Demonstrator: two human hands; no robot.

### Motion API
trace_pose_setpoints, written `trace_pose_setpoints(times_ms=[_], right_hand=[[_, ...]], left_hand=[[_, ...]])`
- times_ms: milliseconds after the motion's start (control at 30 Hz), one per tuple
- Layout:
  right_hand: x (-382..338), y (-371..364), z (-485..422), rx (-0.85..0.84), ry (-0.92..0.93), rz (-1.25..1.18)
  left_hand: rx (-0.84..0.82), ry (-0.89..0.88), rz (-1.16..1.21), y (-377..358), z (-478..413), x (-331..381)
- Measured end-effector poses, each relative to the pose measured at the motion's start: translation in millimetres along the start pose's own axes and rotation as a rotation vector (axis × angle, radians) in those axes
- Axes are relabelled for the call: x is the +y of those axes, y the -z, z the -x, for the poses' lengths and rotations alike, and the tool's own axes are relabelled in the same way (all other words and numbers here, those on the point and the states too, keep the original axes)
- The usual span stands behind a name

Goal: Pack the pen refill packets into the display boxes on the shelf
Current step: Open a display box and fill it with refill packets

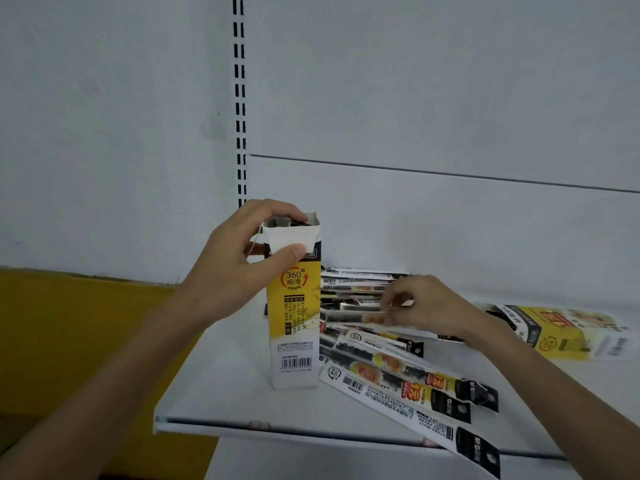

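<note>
- Long, flat refill packets [398, 400] fan out below the right hand [426, 306]. They are thin glossy strips printed in white, yellow and black. The foremost one lies slantwise, its black hanger end poking past the front lip of the shelf [225, 393].
- More packets lie stacked under and to the left of that hand, long axes running roughly left to right.
- Right hand's thumb and fingertips pinch the edge of one strip on top of the stack (which strip exactly is blurred).
- Left hand [242, 268] grips the top of a display box [294, 323]: thumb pressed on the folded-down white front flap, fingers curled over the back rim.
- That box is a tall, slim carton, yellow above and white below with a barcode. It stands upright on the shelf, mouth open upward, with something dark just inside the rim.
- Beyond the right wrist, a second box [561, 334] of the same print lies flat on its side.
- Smooth white panels rise behind both hands.
</note>
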State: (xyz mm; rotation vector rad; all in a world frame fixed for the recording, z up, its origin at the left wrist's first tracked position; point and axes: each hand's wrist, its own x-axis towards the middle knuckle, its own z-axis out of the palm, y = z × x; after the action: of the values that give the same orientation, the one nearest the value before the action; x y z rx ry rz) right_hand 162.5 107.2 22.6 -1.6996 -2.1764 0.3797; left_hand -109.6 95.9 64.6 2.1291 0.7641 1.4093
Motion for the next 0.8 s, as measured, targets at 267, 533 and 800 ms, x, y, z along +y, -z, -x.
trace_pose_setpoints(times_ms=[267,533,800], right_hand=[[-6,3,1,0.134,-0.042,-0.215],[-7,-8,3,0.170,0.032,-0.053],[-10,-21,3,0.170,0.143,0.183]], left_hand=[[0.026,-0.014,0.000,-3,3,-2],[0.079,-0.005,-0.002,-6,7,0],[0.121,0.013,-0.031,0,13,6]])
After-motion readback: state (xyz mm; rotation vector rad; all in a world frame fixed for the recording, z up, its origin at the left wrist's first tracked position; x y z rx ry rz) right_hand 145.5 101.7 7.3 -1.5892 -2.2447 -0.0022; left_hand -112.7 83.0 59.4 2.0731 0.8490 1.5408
